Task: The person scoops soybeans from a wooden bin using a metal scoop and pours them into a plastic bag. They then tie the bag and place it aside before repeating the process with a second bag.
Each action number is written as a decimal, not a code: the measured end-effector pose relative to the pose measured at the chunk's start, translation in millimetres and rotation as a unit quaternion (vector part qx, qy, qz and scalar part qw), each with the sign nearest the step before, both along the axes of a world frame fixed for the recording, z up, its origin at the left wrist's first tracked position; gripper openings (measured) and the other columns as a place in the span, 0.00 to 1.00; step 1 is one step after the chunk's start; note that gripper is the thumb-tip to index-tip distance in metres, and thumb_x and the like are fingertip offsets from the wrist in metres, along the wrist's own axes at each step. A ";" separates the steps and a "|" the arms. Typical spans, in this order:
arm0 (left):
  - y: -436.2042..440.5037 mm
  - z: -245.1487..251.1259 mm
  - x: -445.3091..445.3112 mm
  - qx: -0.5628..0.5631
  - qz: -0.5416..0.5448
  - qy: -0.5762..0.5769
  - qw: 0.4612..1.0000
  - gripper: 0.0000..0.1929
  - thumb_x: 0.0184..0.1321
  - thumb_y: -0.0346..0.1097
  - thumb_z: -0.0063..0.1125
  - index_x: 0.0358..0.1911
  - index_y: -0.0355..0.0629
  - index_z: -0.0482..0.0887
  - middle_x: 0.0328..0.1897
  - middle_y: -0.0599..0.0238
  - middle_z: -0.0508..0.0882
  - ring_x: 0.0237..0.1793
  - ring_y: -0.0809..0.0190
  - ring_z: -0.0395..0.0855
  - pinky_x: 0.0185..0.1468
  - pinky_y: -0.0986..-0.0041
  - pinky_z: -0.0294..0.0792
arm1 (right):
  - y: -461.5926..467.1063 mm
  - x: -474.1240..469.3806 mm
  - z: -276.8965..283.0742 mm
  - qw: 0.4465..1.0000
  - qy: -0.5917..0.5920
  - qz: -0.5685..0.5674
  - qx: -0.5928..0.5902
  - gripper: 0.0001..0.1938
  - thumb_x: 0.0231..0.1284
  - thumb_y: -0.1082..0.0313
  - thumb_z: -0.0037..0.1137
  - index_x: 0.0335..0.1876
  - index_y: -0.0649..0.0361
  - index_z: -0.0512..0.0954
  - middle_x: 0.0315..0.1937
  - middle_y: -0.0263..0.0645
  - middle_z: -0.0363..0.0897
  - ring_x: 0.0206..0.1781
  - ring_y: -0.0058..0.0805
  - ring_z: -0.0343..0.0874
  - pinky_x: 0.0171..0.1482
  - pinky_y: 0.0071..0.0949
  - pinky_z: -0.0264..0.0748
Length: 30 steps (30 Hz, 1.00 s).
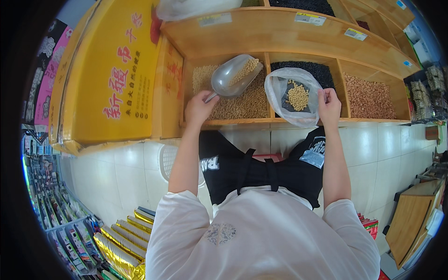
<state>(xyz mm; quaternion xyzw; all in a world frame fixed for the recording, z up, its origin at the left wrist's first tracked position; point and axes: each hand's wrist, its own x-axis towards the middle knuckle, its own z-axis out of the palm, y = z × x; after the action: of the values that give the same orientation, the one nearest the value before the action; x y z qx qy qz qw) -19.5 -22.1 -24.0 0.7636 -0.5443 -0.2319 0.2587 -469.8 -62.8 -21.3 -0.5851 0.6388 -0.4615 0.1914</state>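
My left hand (202, 107) grips the handle of a metal scoop (224, 78). Pale soybeans (246, 71) lie along the scoop's right side, and the scoop is over a wooden bin of soybeans (238, 108). With my right hand (329, 106) I pinch the right rim of a clear plastic bag (278, 91). The bag's mouth gapes upward, showing a small heap of soybeans (298, 97) inside. It sits at the front of the middle bin, partly covering the black beans (320, 74) there.
Peanuts or light brown beans (369, 96) fill the right bin. Behind rises a wooden upper tier (245, 33) with price tags and a plastic bag (196, 8). A yellow printed box (115, 73) stands left. Below are a white plastic basket (169, 162) and gold packages (122, 241).
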 end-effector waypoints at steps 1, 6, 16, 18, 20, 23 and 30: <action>-1.6 -3.8 3.6 0.000 -0.010 0.023 1.000 0.23 0.59 0.57 0.76 0.52 0.51 0.91 0.49 0.60 0.94 0.50 0.53 0.93 0.52 0.63 0.80 | 0.1 0.0 -0.2 1.000 0.004 0.004 -0.005 0.13 0.75 0.59 0.65 0.39 0.62 0.80 0.22 0.31 0.75 0.24 0.18 0.69 0.30 0.26 0.70; -3.7 -10.3 9.2 -0.007 -0.037 0.058 0.998 0.24 0.58 0.53 0.80 0.51 0.46 0.91 0.47 0.60 0.94 0.47 0.57 0.92 0.52 0.66 0.79 | -0.4 -1.4 -0.8 1.000 0.012 0.004 0.012 0.12 0.75 0.60 0.65 0.39 0.62 0.80 0.22 0.31 0.75 0.24 0.18 0.69 0.29 0.25 0.70; 6.0 129.0 -36.3 -0.064 -0.211 -0.102 0.970 0.15 0.61 0.48 0.75 0.48 0.55 0.93 0.37 0.61 0.93 0.39 0.53 0.92 0.45 0.63 0.80 | 2.7 -1.8 0.9 1.000 -0.016 0.015 -0.017 0.13 0.75 0.60 0.65 0.39 0.63 0.80 0.23 0.31 0.75 0.26 0.17 0.70 0.31 0.25 0.70; 8.9 161.2 -56.0 -0.042 -0.236 -0.195 0.951 0.15 0.61 0.50 0.75 0.49 0.57 0.94 0.37 0.61 0.93 0.39 0.52 0.92 0.45 0.61 0.80 | 3.6 -1.1 2.1 1.000 -0.008 0.012 -0.012 0.13 0.75 0.60 0.65 0.39 0.63 0.80 0.23 0.31 0.75 0.26 0.17 0.70 0.31 0.24 0.70; 11.4 182.3 -75.6 -0.036 -0.262 -0.295 0.918 0.15 0.61 0.52 0.73 0.48 0.60 0.95 0.36 0.60 0.92 0.41 0.50 0.92 0.45 0.57 0.81 | 3.5 0.1 2.5 1.000 -0.005 0.011 -0.010 0.13 0.75 0.60 0.65 0.39 0.63 0.80 0.23 0.30 0.75 0.26 0.17 0.70 0.31 0.24 0.70; 13.1 199.1 -98.2 -0.024 -0.271 -0.366 0.890 0.13 0.63 0.52 0.72 0.46 0.59 0.95 0.35 0.60 0.92 0.40 0.50 0.92 0.44 0.57 0.81 | 3.0 -0.3 2.3 1.000 -0.015 0.012 -0.018 0.13 0.75 0.60 0.65 0.39 0.63 0.80 0.23 0.30 0.76 0.25 0.16 0.69 0.31 0.24 0.70; 21.4 209.4 -106.3 0.007 -0.238 -0.376 0.895 0.12 0.64 0.52 0.71 0.43 0.56 0.94 0.35 0.60 0.92 0.41 0.49 0.92 0.45 0.57 0.81 | 2.8 -1.0 1.3 1.000 -0.006 0.013 -0.017 0.13 0.74 0.60 0.66 0.39 0.63 0.80 0.22 0.30 0.75 0.25 0.16 0.69 0.30 0.24 0.69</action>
<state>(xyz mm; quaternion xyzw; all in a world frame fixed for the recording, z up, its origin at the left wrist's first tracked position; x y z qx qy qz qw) -125.8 -0.7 185.4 0.6430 -0.7650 0.0144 -0.0339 -470.8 -60.1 -20.0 -0.5934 0.6221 -0.4737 0.1911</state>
